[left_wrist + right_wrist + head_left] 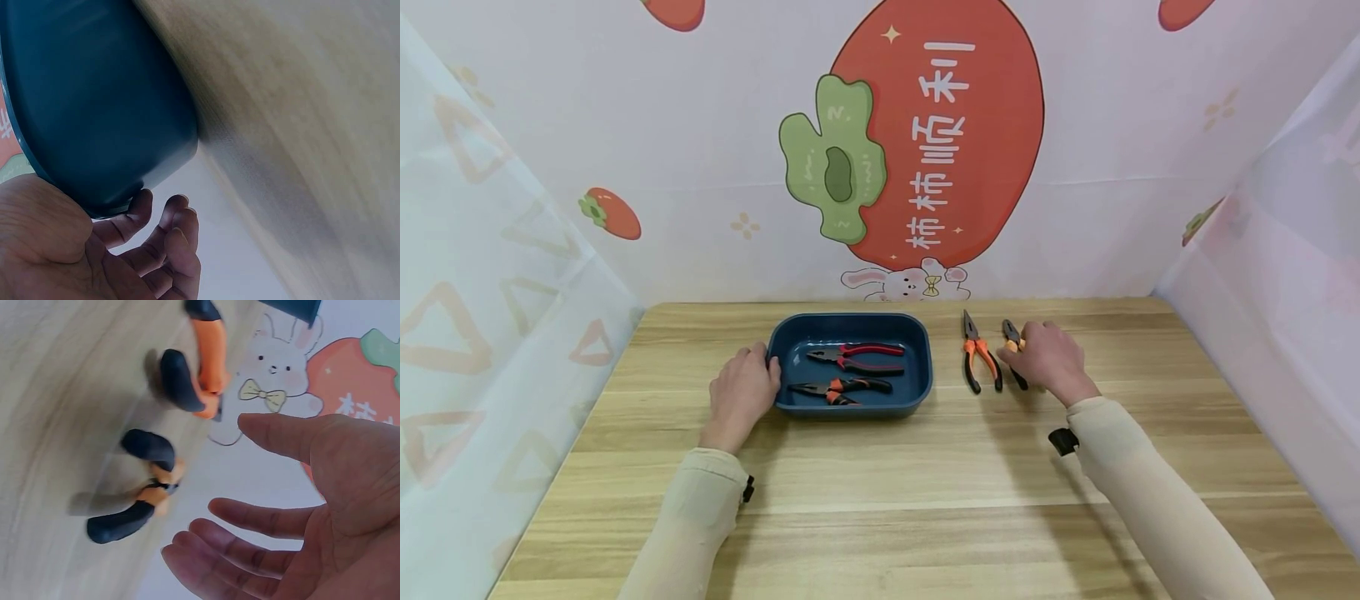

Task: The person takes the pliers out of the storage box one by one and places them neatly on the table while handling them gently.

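My left hand (741, 392) pinches the left rim of a dark blue rectangular tray (850, 411); its thumb is hidden behind the rim in the left wrist view. Inside the tray lie red-and-black combination pliers (872, 365) and orange-and-black pliers (837, 387), both with noses pointing left. To the right, my right hand (1051, 357) reaches over small pliers (1011, 331) with black and light-orange handles. In the right wrist view its fingers (250, 550) are spread apart from those handles. Orange-and-black long-nose pliers (972, 343) lie between them and the tray.
A wood-grain table (880, 500) carries everything. Behind it stands a white printed backdrop (715, 167) with a large persimmon drawing, close to the tray's far side. Pale sheets hang along the left and right table edges.
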The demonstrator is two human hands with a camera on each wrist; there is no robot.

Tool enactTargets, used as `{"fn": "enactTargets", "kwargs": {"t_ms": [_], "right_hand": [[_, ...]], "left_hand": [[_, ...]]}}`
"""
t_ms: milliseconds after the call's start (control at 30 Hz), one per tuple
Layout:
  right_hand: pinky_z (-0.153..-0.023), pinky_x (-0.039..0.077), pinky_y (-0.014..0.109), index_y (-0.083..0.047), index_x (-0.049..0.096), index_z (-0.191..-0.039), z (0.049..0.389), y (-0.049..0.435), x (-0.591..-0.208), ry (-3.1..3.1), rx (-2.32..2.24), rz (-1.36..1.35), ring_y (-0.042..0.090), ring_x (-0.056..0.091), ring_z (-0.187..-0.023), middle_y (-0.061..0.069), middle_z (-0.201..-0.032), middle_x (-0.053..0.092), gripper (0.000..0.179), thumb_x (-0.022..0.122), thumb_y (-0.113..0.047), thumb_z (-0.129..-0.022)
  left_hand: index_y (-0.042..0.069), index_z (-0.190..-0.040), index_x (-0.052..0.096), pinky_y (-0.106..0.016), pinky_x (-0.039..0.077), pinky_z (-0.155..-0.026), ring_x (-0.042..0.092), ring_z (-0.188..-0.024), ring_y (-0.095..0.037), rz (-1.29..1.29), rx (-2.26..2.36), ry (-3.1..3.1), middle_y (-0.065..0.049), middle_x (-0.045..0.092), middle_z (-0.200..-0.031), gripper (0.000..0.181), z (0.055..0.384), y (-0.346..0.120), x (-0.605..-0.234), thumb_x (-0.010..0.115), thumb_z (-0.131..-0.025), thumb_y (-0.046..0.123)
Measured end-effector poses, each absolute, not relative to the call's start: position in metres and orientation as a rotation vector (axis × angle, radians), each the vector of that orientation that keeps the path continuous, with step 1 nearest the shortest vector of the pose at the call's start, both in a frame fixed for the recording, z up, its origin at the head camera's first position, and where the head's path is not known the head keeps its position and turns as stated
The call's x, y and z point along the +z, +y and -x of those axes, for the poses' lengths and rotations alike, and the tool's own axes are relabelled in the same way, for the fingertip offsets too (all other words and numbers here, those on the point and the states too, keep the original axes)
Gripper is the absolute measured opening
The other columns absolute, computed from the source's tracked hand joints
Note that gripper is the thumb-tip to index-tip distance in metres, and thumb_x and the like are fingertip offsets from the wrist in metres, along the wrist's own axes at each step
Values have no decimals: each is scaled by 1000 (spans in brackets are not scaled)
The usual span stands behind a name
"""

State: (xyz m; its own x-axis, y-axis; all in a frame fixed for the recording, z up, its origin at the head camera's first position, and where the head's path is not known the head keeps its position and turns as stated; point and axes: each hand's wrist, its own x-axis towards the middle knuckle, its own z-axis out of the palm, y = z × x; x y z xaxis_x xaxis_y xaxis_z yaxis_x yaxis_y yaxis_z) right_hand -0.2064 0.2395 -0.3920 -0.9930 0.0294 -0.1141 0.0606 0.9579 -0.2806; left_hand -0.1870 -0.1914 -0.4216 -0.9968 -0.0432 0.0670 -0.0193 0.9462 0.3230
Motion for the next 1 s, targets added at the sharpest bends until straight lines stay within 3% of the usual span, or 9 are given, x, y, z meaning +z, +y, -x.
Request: {"fn": "enactTargets", "kwargs": {"t_ms": [400, 533, 633, 1000], "right_hand": [[-51, 30, 33, -9, 51, -72, 203, 221, -368, 3045, -426, 127, 21, 41, -62, 6, -72, 45, 39, 72, -36, -93], [-63, 50, 41, 3, 68, -101, 202, 213, -362, 3036, -427, 168, 30, 59, -81, 18, -96, 65, 40, 73, -37, -93], [-77, 54, 49, 8, 64, -123, 201, 207, -356, 3024, -422, 179, 37, 62, -100, 25, -119, 64, 55, 72, -39, -94], [-84, 53, 49, 6, 62, -127, 201, 184, -343, 3022, -476, 311, 35, 62, -101, 22, -119, 64, 57, 75, -37, -92]], "left_hand": [[-4, -115, 58, -62, 50, -68, 62, -86, -44, -50, -504, -3028, -24, 61, -100, 31, 186, -191, -421, 47, -106, 24], [-4, -114, 58, -62, 50, -68, 62, -87, -45, -47, -508, -3026, -24, 61, -101, 31, 186, -191, -420, 47, -106, 24], [-4, -114, 58, -62, 50, -68, 62, -86, -44, -47, -509, -3026, -24, 61, -100, 31, 186, -191, -421, 47, -105, 23], [-4, -114, 58, -61, 50, -67, 62, -86, -43, -46, -524, -3032, -23, 60, -99, 31, 186, -191, -420, 47, -106, 24]]}}
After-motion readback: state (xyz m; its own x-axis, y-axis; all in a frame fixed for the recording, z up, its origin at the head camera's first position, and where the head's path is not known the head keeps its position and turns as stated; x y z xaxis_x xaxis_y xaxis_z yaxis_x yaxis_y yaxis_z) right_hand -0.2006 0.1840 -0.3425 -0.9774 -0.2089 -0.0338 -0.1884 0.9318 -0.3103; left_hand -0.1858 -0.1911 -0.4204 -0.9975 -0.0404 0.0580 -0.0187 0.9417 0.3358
